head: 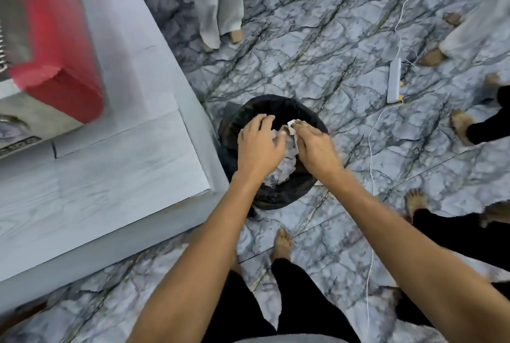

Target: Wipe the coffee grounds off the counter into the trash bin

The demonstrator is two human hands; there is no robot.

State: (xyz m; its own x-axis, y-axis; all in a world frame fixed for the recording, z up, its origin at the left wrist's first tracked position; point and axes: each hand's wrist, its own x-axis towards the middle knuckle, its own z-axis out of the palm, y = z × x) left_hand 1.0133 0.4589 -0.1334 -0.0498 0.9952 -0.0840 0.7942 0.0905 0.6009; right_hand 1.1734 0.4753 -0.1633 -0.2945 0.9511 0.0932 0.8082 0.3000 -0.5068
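Marbled floor surrounds a black-lined trash bin [276,110] standing just beside the tabletop [110,177] corner. Both hands hover over the bin: the right hand [317,149] pinches a white tissue [292,125], the left hand [259,146] hangs loosely open. Crumpled paper [281,174] lies inside the bin.

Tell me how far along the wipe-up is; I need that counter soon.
Done, it seems: the visible stretch of counter shows no grounds, though blur may hide some. In hand: both hands are over the black-lined trash bin, the right hand holding a white tissue, the left hand beside it with loosely curled fingers. Left: dropping the tissue into the bin.
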